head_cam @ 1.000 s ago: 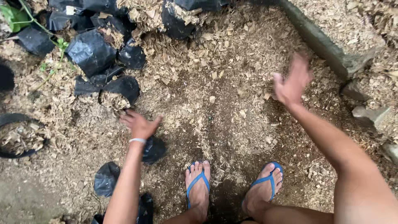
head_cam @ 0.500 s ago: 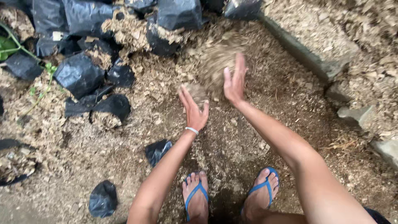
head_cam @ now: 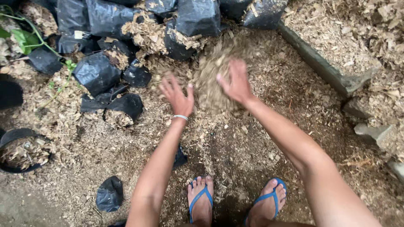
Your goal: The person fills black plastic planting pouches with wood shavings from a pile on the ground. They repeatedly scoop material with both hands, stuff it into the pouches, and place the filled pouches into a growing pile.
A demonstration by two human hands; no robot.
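Note:
My left hand point(head_cam: 178, 95) and my right hand point(head_cam: 235, 83) are stretched out ahead of me over the ground, palms facing each other and fingers spread. Between them a blurred clump of wood shavings point(head_cam: 211, 80) is in the air or piled loose; neither hand grips it. A thin white band sits on my left wrist. Just beyond my hands lie black plastic grow bags point(head_cam: 97, 72) filled with shavings, several tipped over and spilling.
Wood shavings and dark soil cover the ground. A grey concrete curb point(head_cam: 320, 64) runs along the right, with stone blocks point(head_cam: 374, 133) near it. Empty black bags point(head_cam: 110, 193) lie at lower left, a black pot point(head_cam: 19, 149) at the left. My feet wear blue sandals point(head_cam: 200, 196).
My hands came together from wide apart, then moved forward and up, pushing a clump of shavings towards the bags. The view shifted forward with them.

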